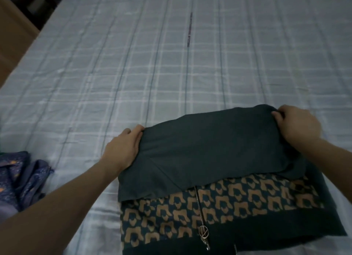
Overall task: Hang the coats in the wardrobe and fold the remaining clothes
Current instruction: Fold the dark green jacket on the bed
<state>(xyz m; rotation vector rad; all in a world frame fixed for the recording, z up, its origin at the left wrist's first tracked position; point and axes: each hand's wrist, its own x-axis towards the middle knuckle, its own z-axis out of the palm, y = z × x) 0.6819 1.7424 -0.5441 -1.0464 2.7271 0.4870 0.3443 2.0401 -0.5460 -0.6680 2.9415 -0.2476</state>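
A dark teal zip-up top [209,155] with a tan pattern lies on the bed near me, its zipper running down the front. Its plain dark upper part is folded over the patterned part. My left hand [123,148] grips the left end of that fold. My right hand [299,125] pinches the right end of the fold, fingers curled round the cloth. Both forearms reach in from the lower corners.
The bed is covered by a light blue checked sheet [152,64]. A crumpled purple patterned garment [24,176] lies at the left edge. A thin dark pen-like object [189,29] lies far up the bed. Brown furniture [13,26] stands beyond the left side.
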